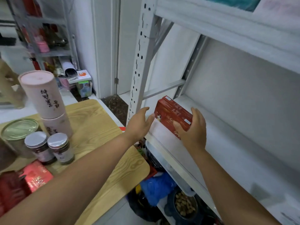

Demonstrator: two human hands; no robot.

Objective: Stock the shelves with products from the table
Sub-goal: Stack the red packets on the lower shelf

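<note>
One: Left forearm (pixel 78 172) low across the table (pixel 97 120), right forearm (pixel 227 184) over the shelf (pixel 235 151) lip. Holding what?

Other: Right hand (pixel 194 130) clasped on the red box (pixel 173 112) — thumb on the front face, fingers curled over the top at the near end. Left hand (pixel 139 122) spread, fingers straight, gripping nothing, just beside the box's lower left corner. Touching or not, impossible to tell.

One: Box where, and lying how?

Other: Already on the shelf, at the left end beside the perforated upright (pixel 138 70), standing on a long edge. Long axis seemingly along the shelf, from the right hand away toward the upright. Ahead of both hands, with the right one nearer and already on it. Probably only a nudge back or a squaring-up remaining before letting go.

One: Count?

Other: One red box on the shelf. On the table, left of the left hand: two pink tubes (pixel 42 95), one tipped on top of the other; one large tin (pixel 19 129); two silver-lidded jars (pixel 39 148) side by side; red packets (pixel 37 176) at the near corner — at least one, too blurred for more.

One: Likelier hand for the next pick?

Other: Left, judging by position: free, and closer to the table.
</note>
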